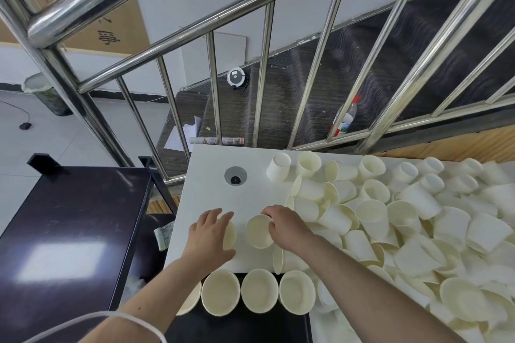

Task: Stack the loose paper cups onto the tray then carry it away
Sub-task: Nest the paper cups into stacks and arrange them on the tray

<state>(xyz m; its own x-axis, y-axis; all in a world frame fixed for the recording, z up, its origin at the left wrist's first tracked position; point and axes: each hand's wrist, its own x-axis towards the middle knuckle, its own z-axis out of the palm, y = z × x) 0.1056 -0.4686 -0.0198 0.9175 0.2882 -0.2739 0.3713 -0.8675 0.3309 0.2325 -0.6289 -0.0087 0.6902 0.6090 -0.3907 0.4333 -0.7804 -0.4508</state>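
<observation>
Two cups in hand at the white surface (211, 172) edge, tray just below.

Right hand (287, 227) pinches the rim of an upright paper cup (259, 232), mouth up, long axis vertical. Left hand (210, 237) curls its fingers round a second cup (230, 235), mostly hidden behind it. The two cups stand near each other, a narrow gap between. The dark tray (239, 326), carrying a row of upright cups (259, 294), lies toward the person, nearer the left hand. The loose pile (418, 231) spreads right.
</observation>
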